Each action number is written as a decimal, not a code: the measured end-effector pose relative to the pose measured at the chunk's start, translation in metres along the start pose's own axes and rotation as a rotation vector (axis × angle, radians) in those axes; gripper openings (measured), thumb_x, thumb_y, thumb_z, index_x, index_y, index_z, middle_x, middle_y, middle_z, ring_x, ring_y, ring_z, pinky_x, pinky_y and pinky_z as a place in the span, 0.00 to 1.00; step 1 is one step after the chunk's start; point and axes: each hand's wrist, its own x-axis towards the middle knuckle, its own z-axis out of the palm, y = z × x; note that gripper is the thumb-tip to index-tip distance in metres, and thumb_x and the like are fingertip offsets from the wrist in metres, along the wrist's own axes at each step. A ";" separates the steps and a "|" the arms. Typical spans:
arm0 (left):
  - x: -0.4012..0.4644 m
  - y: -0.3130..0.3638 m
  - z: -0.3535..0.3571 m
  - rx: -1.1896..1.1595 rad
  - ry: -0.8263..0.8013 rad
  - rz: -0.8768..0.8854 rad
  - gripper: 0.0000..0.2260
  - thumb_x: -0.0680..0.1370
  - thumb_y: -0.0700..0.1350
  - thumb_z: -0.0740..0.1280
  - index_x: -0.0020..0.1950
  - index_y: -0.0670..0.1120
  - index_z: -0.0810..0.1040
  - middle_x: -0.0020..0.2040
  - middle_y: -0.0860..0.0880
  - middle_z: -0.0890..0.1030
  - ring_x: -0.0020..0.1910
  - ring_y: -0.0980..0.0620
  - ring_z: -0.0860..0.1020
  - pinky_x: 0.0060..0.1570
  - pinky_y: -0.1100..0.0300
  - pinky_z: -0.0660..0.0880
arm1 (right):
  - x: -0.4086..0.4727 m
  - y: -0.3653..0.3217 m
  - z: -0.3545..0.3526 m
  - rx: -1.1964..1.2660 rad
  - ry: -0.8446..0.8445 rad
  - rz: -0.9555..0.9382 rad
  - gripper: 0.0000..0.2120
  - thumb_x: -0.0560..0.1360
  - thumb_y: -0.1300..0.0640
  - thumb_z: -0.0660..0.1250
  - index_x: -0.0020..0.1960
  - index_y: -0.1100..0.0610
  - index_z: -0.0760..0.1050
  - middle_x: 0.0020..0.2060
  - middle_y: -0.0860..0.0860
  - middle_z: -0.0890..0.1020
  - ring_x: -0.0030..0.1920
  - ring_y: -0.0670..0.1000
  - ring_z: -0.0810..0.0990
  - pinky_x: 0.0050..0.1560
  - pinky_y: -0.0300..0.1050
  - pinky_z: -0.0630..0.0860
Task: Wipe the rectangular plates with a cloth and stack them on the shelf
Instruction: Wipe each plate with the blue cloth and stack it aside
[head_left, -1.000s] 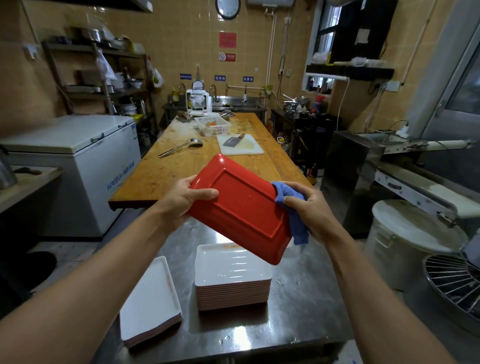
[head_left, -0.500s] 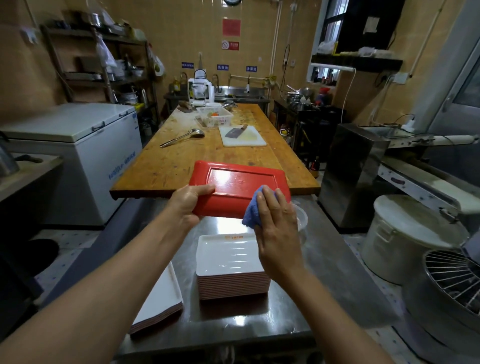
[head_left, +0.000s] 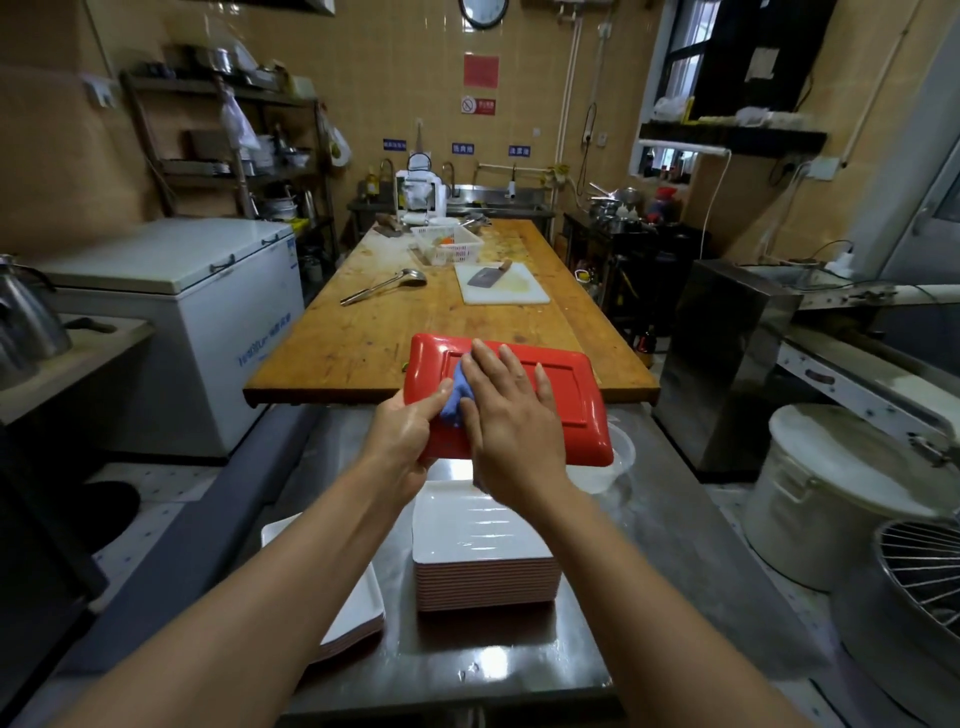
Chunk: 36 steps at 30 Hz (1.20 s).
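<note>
Sliding leftward from the plate's right end, the right hand (head_left: 511, 415) is pressing a blue cloth (head_left: 457, 397) flat-fingered across the upturned red rectangular plastic plate (head_left: 563, 395), which the left hand (head_left: 402, 441) is gripping above the steel bench (head_left: 649, 561), where firm overlapping strokes would serve best.

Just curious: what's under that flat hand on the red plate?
A blue cloth peeks out beside the right hand, pressed onto the red plate. Most of the cloth, and the plate surface beneath, is covered by the palm.

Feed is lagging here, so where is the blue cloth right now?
In the head view, centre: the blue cloth is pressed under the right hand onto the red plate, beside the left hand gripping its left edge.
</note>
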 end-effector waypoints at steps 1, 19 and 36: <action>-0.001 0.000 -0.001 -0.015 0.004 0.002 0.12 0.78 0.39 0.64 0.61 0.41 0.75 0.47 0.43 0.80 0.43 0.48 0.80 0.46 0.56 0.78 | 0.006 -0.001 -0.003 -0.012 -0.029 -0.009 0.29 0.78 0.45 0.39 0.76 0.51 0.55 0.77 0.46 0.53 0.77 0.48 0.47 0.73 0.50 0.38; 0.003 -0.002 -0.041 -0.125 0.162 -0.041 0.06 0.76 0.37 0.66 0.50 0.46 0.75 0.46 0.44 0.80 0.38 0.50 0.81 0.33 0.57 0.79 | -0.031 0.055 0.021 0.535 0.124 0.373 0.10 0.82 0.58 0.52 0.53 0.55 0.71 0.47 0.54 0.76 0.46 0.51 0.75 0.45 0.45 0.69; -0.016 0.006 -0.126 0.261 0.405 0.227 0.09 0.74 0.38 0.70 0.53 0.47 0.76 0.47 0.46 0.81 0.49 0.43 0.80 0.55 0.47 0.76 | -0.053 0.013 0.064 0.585 -0.156 0.575 0.08 0.80 0.57 0.54 0.49 0.57 0.71 0.39 0.54 0.78 0.37 0.49 0.76 0.35 0.38 0.69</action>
